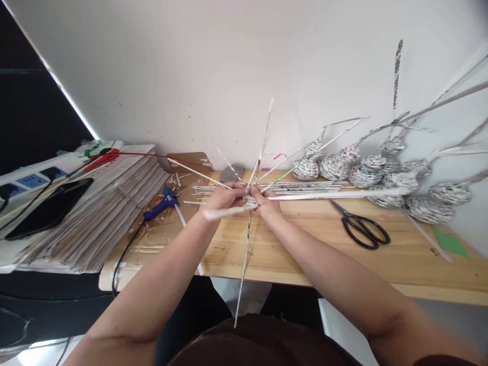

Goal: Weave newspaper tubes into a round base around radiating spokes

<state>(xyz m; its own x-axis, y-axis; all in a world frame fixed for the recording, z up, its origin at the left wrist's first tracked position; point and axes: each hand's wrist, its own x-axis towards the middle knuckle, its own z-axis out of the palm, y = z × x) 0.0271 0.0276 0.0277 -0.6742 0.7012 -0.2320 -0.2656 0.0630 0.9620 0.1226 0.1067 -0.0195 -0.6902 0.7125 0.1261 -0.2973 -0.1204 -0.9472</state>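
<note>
**Your Two Hands Are Gripping the Weave (251, 202)**

One spoke (244, 269) of the weave is pointing back toward you, past the edge of the table (229, 254). Above the tabletop, your left hand (224, 197) and right hand (269, 201) are meeting at the weave; the fingers of each are closing on it from either side, while other spokes are fanning outward. The scissors (360, 224) are lying to the right, and the glue gun (163, 205) is resting to the left, near the paper stack (139, 208). Beyond your hands, loose rods (305, 188) are lying lengthwise. Farther right, woven gourds (305, 170) are sitting near the wall (229, 66).
</note>
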